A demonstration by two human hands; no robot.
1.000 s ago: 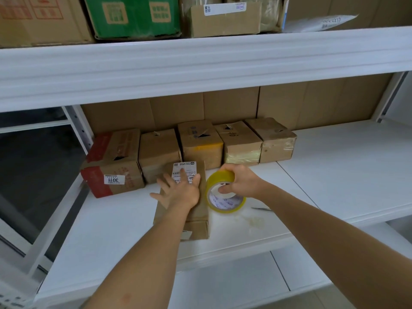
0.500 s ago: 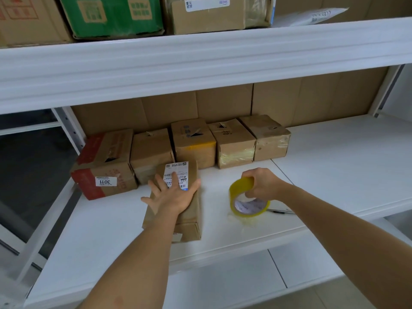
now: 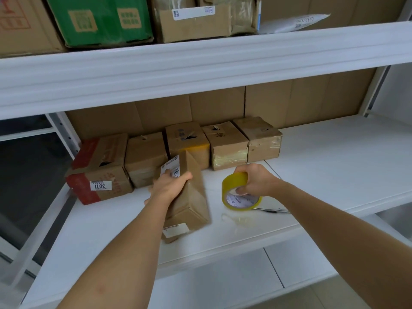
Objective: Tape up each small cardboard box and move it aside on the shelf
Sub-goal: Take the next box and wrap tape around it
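Small box [image 3: 189, 192]: tilted on edge, long axis front-to-back, gripped by left hand [image 3: 169, 186]; right hand [image 3: 254, 181] beside, pinching tape roll [image 3: 238, 192].

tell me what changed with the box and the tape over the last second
The left hand, earlier flat on the box, now grips it and tips it up on edge. The right hand carried the tape roll right, away from the box, and set it on the shelf. Back-row boxes stayed put.
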